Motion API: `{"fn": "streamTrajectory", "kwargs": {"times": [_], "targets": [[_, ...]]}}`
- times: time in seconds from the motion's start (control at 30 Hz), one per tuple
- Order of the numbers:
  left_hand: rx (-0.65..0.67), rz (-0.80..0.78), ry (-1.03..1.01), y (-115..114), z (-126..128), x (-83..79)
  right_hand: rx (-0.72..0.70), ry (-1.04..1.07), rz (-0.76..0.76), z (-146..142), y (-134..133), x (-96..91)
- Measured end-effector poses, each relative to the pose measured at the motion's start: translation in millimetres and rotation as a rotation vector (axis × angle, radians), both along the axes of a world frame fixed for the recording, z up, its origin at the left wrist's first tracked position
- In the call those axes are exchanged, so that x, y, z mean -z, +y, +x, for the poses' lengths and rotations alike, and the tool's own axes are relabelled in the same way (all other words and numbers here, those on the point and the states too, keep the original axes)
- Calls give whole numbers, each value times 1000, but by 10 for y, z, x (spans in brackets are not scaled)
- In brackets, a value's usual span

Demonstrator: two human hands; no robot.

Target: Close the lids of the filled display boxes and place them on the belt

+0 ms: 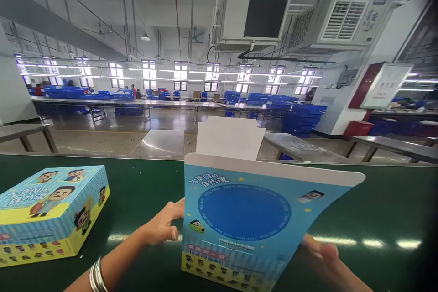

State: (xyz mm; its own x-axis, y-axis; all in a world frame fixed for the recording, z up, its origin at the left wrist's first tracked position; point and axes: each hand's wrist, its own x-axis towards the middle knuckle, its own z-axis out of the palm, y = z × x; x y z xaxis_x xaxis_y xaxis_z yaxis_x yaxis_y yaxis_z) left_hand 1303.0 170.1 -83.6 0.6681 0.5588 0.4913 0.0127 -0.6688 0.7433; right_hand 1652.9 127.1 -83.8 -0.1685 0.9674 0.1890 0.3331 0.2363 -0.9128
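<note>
Two hands: left hand (163, 226), right hand (321, 255) gripping one carton (244, 219); one box (48, 210).

I see the flat carton (246, 223) upright on the belt (376, 210), near centre, my left hand (162, 228) at its left edge, right hand (320, 253) behind its right; a closed box (48, 212) lies far left.
</note>
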Motion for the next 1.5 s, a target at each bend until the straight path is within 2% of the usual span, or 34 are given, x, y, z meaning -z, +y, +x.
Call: {"fn": "streamTrajectory", "kwargs": {"times": [0.03, 0.1, 0.17, 0.23, 0.3, 0.37, 0.43, 0.5, 0.63, 0.77, 0.87, 1.0, 1.07, 1.17, 1.23, 1.3, 1.37, 1.43, 1.5], "targets": [[13, -51, -12, 7, 13, -44, -45, 12, -36, 6, -65, -52], [-69, -246, -97, 68, 77, -133, -13, 21, -52, -38, -113, -137], [-178, -536, -243, 195, 162, -212, 85, 29, -33, -122, -37, -183], [-223, -755, -352, 371, 245, -279, 166, -51, 39, -198, 145, -212], [-187, -858, -406, 559, 333, -333, 261, -250, 201, -255, 388, -262], [-114, -917, -454, 718, 441, -377, 296, -484, 425, -315, 647, -363], [-45, -972, -511, 823, 574, -417, 244, -654, 597, -401, 889, -507], [20, -1011, -540, 869, 708, -450, 187, -770, 649, -506, 1089, -655], [77, -1054, -569, 859, 863, -471, 101, -888, 562, -651, 1335, -811], [-16, -1071, -608, 844, 880, -426, -30, -917, 474, -639, 1452, -797], [-167, -1047, -642, 900, 895, -372, -61, -913, 436, -606, 1511, -777], [-506, -942, -679, 1080, 911, -278, -61, -852, 411, -577, 1540, -749], [-606, -917, -653, 1171, 907, -225, -58, -785, 402, -547, 1525, -718], [-581, -977, -546, 1234, 910, -138, -42, -644, 398, -433, 1483, -636], [-519, -1035, -488, 1217, 934, -76, 50, -536, 384, -307, 1458, -549], [-460, -1080, -468, 1171, 979, -23, 207, -380, 295, -163, 1440, -442], [-400, -1103, -475, 1123, 1050, 8, 278, -209, 137, -26, 1425, -344], [-355, -1097, -494, 1094, 1154, 13, 196, -72, -19, 101, 1409, -290], [-342, -1068, -518, 1092, 1295, 7, 57, 8, -105, 234, 1399, -298]]}}
